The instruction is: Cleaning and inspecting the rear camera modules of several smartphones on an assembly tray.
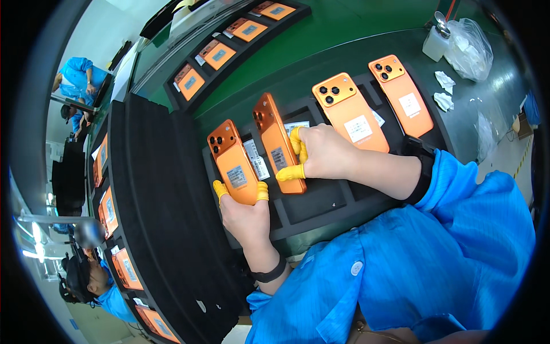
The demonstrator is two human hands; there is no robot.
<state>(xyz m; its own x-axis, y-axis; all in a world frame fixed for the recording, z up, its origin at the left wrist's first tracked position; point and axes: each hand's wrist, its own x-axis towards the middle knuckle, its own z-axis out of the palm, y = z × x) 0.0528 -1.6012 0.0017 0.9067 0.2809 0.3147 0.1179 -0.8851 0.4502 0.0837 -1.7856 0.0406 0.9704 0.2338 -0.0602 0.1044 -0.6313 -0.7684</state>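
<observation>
Yellow finger cots cover several fingertips of both my hands. My left hand (246, 215) grips the lower end of an orange smartphone (232, 166), thumb and fingers on its two long edges. In my right hand (321, 152) is a second orange smartphone (270, 137), tilted on its side and pinched near its lower half. Both phones show their camera backs and a label, above a black foam tray (315, 206) with recessed slots. Two more orange phones, one (352, 114) just beyond my right wrist and another (403, 97) farther right, lie in the tray camera side up.
Stacked black foam trays (166, 229) stand at left. Another tray (229, 66) with several orange phones lies at the back. A pump bottle (436, 43), a plastic bag (470, 49) and crumpled tissue (444, 92) sit at far right. Co-workers in blue (77, 74) are at left.
</observation>
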